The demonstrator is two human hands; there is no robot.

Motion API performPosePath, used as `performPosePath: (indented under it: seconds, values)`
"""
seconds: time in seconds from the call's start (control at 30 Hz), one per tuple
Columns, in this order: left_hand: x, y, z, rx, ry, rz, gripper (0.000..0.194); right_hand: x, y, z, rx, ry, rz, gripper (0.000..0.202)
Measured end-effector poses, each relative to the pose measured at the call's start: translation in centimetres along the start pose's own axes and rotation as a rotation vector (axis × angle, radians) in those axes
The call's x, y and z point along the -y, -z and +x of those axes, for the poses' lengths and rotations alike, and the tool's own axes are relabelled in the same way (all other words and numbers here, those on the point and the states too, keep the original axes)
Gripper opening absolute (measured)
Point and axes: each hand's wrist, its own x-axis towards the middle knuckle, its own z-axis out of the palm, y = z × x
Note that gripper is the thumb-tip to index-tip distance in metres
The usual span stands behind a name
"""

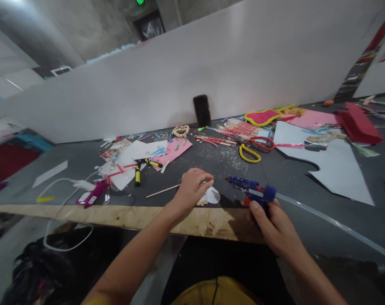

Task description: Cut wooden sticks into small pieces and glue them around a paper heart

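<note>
Table (338,220) comes first, because it is the biggest thing: a wide, flat, dark grey top with a rough, pale wooden edge along the near side. A tall, smooth white wall (211,63) stands behind it.

Next in size is a big sheet of white paper (335,165) on the right, cut into a pointy, jagged shape. Beside it lies a flat pink sheet (313,118) and a red box (358,123). A smaller pink paper (171,150) lies in the middle, near more white paper.

A black phone (202,110) leans upright against the wall.

Blue glue gun (251,190) is next. It is hard, shiny plastic with a thin pointed tip that aims left. The right hand (275,228) is wrapped around its handle, thumb up against it, just above the table's near edge. A clear, bendy glue stick (335,226) trails out of its back to the right.

Yellow and red scissors (251,148) with round loop handles lie past the gun. Yellow and black pliers (144,167) lie to the left.

The left hand (192,188) is curled, with its fingertips pinched on a small pale piece (209,182); what the piece is cannot be told. Just under that hand lies a small white paper (211,196) with a rounded shape. A thin wooden stick (162,191) lies flat just to the left of the hand.
</note>
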Motion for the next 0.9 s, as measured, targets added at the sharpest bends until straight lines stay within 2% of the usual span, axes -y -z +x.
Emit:
performPosePath:
  seconds: [0.07, 0.17, 0.53, 0.9]
  values:
    - [-0.3, 0.4, -0.8, -0.081, 0.016, -0.136, 0.015, 0.5, 0.0, -0.5, 0.007, -0.013, 0.042, 0.037]
    - [-0.9, 0.9, -1.9, -0.135, 0.033, -0.236, 0.015, 0.9, -0.2, -1.3, 0.019, -0.021, 0.064, 0.035]
    - [-1.6, 1.5, -2.9, -0.133, 0.022, -0.222, 0.015, 0.9, -1.2, -2.1, 0.061, 0.000, 0.056, 0.027]
    - [-1.5, 1.3, -3.2, -0.156, 0.027, -0.246, 0.017, 0.7, -1.3, -2.2, 0.020, 0.043, 0.000, 0.024]
